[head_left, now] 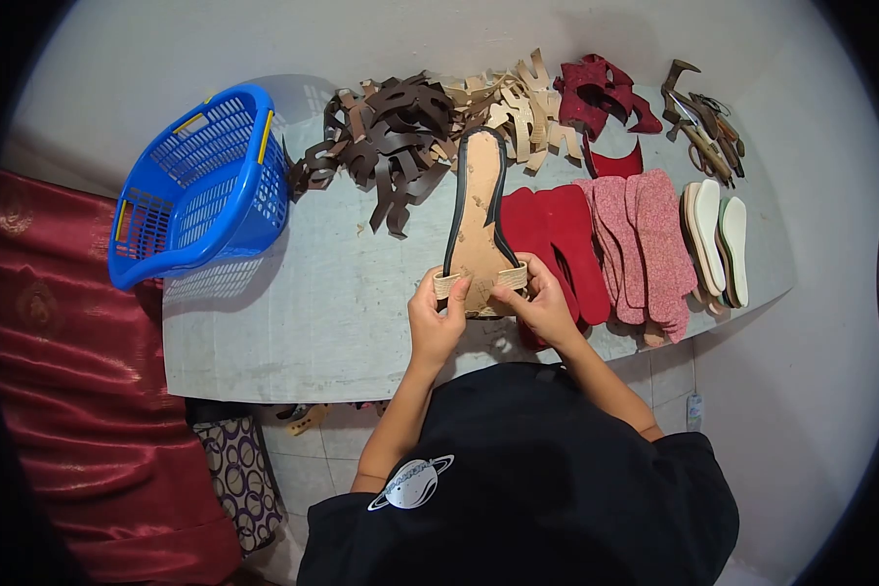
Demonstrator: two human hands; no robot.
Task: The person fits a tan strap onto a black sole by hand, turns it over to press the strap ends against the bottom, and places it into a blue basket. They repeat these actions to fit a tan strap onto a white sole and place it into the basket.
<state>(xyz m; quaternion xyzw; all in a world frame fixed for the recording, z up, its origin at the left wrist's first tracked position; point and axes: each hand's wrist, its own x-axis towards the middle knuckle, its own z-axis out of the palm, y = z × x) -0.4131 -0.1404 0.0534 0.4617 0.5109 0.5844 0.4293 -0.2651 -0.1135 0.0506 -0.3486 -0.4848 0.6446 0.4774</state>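
Sandal sole: held over the bench, narrow end pointed toward beige cut pieces.
Left grip: closed on its left edge, at a strap end.
Right grip: closed on its right edge.
Red pieces: laid just right of it.

Surface: pale grey, scuffed and marked, front edge slightly curved. Blue plastic basket at its left end. Along the back, left to right: heap of dark brown cut strips; beige cut strips, adjoining; dark red cut pieces; cluster of hand tools. Right half, nearer the front: red sole-shaped pieces, then pink patterned pieces, overlapping; white-topped soles just beside.
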